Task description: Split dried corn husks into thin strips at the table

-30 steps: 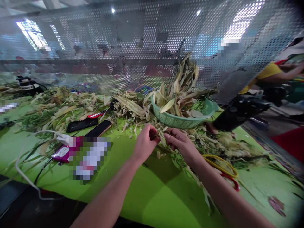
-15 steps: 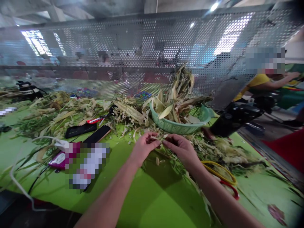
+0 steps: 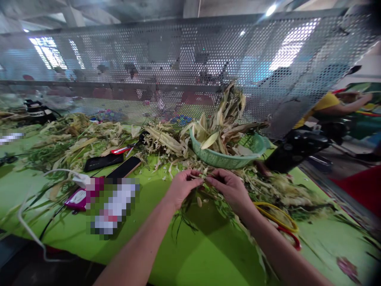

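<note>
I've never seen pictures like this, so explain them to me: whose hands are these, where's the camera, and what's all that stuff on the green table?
There's no robot here. These are a person's own bare left hand and right hand, seen from one camera worn on that person's head, looking forward and down. Their fingertips come together around a small pale plant piece; its exact shape is too small to tell.

On the green table, a pale green basket holds dry, husk-like leaves. More dried plant bits lie around it. To the left are two flat, dark, phone-like things; to the right, a yellow loop lies beside a red one. Behind stands a perforated screen.
</note>
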Demonstrator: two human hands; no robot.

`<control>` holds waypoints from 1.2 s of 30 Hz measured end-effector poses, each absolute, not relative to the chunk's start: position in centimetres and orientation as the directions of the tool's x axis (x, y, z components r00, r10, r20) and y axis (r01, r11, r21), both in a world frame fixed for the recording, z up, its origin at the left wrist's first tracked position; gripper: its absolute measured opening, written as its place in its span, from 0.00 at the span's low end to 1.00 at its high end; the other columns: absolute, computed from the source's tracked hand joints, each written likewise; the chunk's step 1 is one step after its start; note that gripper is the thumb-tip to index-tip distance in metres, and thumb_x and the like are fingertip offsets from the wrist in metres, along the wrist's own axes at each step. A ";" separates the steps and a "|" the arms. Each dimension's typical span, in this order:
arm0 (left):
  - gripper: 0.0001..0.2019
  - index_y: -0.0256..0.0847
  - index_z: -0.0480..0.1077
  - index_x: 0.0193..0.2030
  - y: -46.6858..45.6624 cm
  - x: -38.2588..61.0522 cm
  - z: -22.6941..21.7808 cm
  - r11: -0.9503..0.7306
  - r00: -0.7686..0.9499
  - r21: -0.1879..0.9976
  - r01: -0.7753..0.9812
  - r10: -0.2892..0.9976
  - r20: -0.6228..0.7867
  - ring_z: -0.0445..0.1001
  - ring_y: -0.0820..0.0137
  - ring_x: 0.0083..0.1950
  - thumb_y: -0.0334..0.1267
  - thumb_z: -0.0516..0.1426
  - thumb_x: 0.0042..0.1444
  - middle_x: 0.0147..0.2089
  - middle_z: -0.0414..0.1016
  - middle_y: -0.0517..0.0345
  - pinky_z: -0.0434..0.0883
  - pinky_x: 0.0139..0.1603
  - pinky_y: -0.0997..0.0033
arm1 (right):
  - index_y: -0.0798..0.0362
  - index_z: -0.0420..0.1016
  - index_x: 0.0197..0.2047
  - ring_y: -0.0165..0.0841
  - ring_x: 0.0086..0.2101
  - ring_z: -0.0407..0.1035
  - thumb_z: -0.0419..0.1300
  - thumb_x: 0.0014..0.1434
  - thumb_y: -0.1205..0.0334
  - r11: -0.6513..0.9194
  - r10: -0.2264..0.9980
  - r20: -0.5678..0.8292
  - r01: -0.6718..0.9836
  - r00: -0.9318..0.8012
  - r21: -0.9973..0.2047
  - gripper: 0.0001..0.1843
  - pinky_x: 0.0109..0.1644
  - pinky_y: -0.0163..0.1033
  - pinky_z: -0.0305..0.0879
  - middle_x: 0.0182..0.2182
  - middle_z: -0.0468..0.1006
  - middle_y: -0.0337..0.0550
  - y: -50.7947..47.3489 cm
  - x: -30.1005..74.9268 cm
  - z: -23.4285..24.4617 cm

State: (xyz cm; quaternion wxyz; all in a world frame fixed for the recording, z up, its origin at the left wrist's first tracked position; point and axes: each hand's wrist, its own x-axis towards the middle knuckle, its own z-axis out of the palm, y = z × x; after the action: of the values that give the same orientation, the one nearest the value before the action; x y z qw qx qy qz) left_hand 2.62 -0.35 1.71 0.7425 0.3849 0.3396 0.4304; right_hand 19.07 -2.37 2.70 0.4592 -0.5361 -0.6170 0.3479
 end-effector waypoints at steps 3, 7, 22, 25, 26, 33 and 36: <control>0.12 0.34 0.71 0.36 -0.4 2.5 2.3 0.374 0.402 0.839 -0.394 0.892 -0.208 0.75 0.73 0.29 0.31 0.66 0.44 0.29 0.74 0.56 0.74 0.35 0.69 | 0.53 0.73 0.31 0.28 0.24 0.59 0.65 0.50 0.48 0.140 0.989 0.150 0.280 0.016 -0.950 0.16 0.27 0.34 0.55 0.24 0.69 0.36 -2.5 19.1 3.2; 0.13 0.36 0.71 0.36 0.2 1.7 2.3 0.305 0.336 0.836 -0.456 0.929 -0.156 0.75 0.74 0.32 0.34 0.66 0.44 0.33 0.75 0.57 0.73 0.36 0.71 | 0.53 0.74 0.37 0.27 0.24 0.60 0.67 0.49 0.48 0.100 0.993 0.111 0.228 0.035 -0.969 0.19 0.27 0.34 0.56 0.26 0.72 0.37 -2.3 19.7 3.9; 0.19 0.36 0.69 0.33 1.3 0.9 2.6 0.144 0.121 0.734 -0.664 0.989 -0.084 0.70 0.76 0.29 0.34 0.70 0.34 0.30 0.72 0.61 0.69 0.32 0.74 | 0.55 0.70 0.28 0.28 0.25 0.60 0.64 0.49 0.50 0.138 0.989 0.106 0.406 -0.100 -0.903 0.16 0.29 0.35 0.56 0.22 0.67 0.35 -2.7 14.9 4.6; 0.19 0.36 0.69 0.33 1.4 0.8 2.7 0.113 0.085 0.737 -0.666 0.993 -0.075 0.69 0.78 0.28 0.34 0.69 0.34 0.29 0.70 0.63 0.67 0.29 0.77 | 0.54 0.67 0.29 0.26 0.23 0.58 0.66 0.47 0.51 0.093 0.993 0.065 0.325 -0.097 -0.941 0.16 0.26 0.33 0.54 0.22 0.66 0.33 -3.2 14.1 4.1; 0.19 0.37 0.68 0.34 1.4 0.7 2.7 0.112 0.084 0.734 -0.670 0.994 -0.075 0.69 0.77 0.29 0.34 0.69 0.35 0.29 0.70 0.63 0.66 0.29 0.77 | 0.54 0.67 0.29 0.26 0.23 0.57 0.66 0.47 0.51 0.087 0.994 0.059 0.319 -0.094 -0.944 0.17 0.26 0.33 0.53 0.22 0.66 0.33 -3.5 13.9 4.0; 0.18 0.40 0.65 0.38 1.0 0.3 3.1 0.142 0.170 0.750 -0.647 0.985 -0.040 0.71 0.74 0.33 0.37 0.66 0.42 0.36 0.69 0.62 0.69 0.28 0.75 | 0.55 0.70 0.34 0.25 0.22 0.56 0.65 0.51 0.50 0.033 0.999 0.024 0.346 -0.032 -0.938 0.17 0.25 0.32 0.50 0.22 0.66 0.34 -5.6 14.7 3.9; 0.17 0.42 0.63 0.40 0.8 0.3 3.2 0.142 0.242 0.798 -0.586 0.970 0.005 0.73 0.74 0.31 0.39 0.64 0.46 0.39 0.69 0.62 0.68 0.26 0.75 | 0.55 0.71 0.31 0.26 0.23 0.56 0.64 0.51 0.48 0.065 0.998 0.070 0.381 -0.001 -0.922 0.17 0.26 0.33 0.51 0.22 0.66 0.34 -6.0 15.1 3.9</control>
State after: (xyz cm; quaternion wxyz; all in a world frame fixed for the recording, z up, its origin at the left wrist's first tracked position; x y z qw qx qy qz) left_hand 0.33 0.85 3.16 0.7048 0.3526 0.2725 0.5519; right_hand 15.10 -6.02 3.88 0.4134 -0.5731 -0.6014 0.3729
